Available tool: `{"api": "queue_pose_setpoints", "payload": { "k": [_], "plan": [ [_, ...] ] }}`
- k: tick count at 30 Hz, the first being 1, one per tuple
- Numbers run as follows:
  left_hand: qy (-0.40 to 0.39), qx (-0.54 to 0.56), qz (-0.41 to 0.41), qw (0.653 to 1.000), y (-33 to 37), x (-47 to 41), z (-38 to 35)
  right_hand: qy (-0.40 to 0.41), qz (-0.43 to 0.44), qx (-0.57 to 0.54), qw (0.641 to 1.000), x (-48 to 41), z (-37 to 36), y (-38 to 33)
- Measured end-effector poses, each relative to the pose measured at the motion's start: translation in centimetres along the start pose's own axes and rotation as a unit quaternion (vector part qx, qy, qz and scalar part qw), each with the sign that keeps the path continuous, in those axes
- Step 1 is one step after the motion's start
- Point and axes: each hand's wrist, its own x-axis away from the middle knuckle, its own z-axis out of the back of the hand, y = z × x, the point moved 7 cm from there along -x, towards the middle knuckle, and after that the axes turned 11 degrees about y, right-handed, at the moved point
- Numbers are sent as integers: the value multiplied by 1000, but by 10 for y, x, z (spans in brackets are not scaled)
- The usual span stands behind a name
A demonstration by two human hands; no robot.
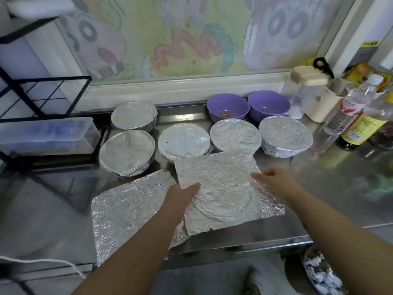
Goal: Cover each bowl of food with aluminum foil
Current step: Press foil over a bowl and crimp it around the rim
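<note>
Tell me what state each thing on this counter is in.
foil-covered bowls: five, all wrapped.
purple bowls: two, uncovered.
creased foil sheet: held at both edges.
flat foil sheet: lying on the counter.
left hand: pinches the creased sheet.
right hand: grips its other edge.

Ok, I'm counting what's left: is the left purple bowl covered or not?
Uncovered. The left purple bowl shows a bare rim and open inside, food bits at the bottom; nothing lies over it.

Left grip [182, 193] and right grip [274, 179] are bare hands. Both forearms [136, 248] bare to the frame edge. Pale greyish cloth [204, 279] low between arms, too blurred to tell.
</note>
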Motion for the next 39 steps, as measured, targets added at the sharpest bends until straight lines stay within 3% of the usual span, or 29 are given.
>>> {"api": "queue_pose_setpoints", "payload": {
  "k": [4,10,13,14,16,18,19,22,24,28,36,39],
  "plan": [
    [33,-45,-38,998,4,8,5,6,-1,0,1000,-2,-8,8],
    [18,-74,-45,996,-3,18,21,-18,-16,15,1000,12,-7,19],
    [94,-114,-100,984,14,25,31,48,-18,16,999,20,3,8],
    [147,-136,-174,964,28,32,38,98,21,51,994,27,10,-4],
    [206,-181,-400,875,66,58,35,158,169,93,969,48,12,-45],
    [108,-254,-567,776,84,81,-2,89,325,116,934,73,-13,-81],
    [39,-314,-597,737,79,84,-25,33,377,144,915,79,-31,-87],
    [-68,-510,-562,648,49,63,-66,-58,420,254,869,68,-62,-71],
    [-89,-587,-516,617,29,48,-67,-81,408,319,851,55,-65,-51],
    [-104,-615,-492,607,15,45,-62,-96,418,347,834,56,-68,-33],
    [-127,-652,-494,561,8,49,-58,-98,369,313,870,51,-69,-32],
    [-128,-655,-492,560,8,50,-59,-95,325,262,904,42,-69,-33]
  ]
}}
